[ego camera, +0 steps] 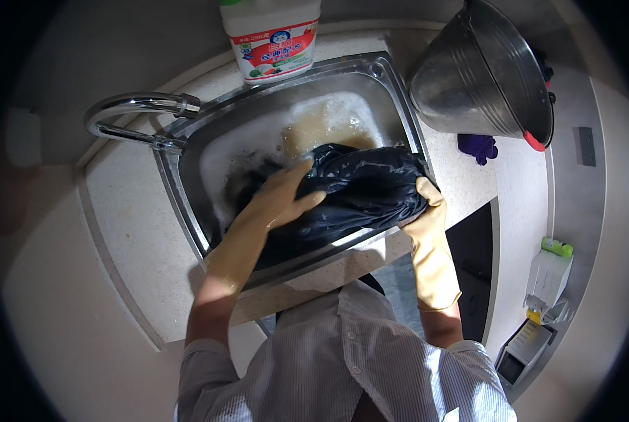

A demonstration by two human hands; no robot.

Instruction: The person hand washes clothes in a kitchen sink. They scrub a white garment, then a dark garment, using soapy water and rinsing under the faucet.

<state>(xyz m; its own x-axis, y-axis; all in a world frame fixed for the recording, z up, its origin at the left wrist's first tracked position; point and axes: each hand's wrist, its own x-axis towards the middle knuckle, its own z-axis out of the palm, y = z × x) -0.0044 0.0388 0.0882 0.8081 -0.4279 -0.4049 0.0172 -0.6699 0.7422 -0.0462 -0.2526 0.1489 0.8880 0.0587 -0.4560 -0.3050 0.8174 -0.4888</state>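
Observation:
Both my hands wear long yellow rubber gloves. A dark wet cloth or garment [367, 179] lies bunched over the near right side of a stainless steel sink [188, 200]. My right hand [427, 208] grips its right end at the sink's edge, with the thumb on top and the other fingers beneath. My left hand [288, 195] rests against the left part of the cloth, fingers and thumb spread. Soapy, brownish water [314, 126] with white foam fills part of the sink. More dark fabric shows under the left hand, partly hidden by foam.
A chrome faucet [135, 100] arches at the sink's left corner. Behind the sink stands a white detergent jug [275, 47] with a red label. A metal bucket [467, 79] lies tilted on the right counter, beside a purple cloth [477, 147]. A white appliance [525, 351] stands farther right.

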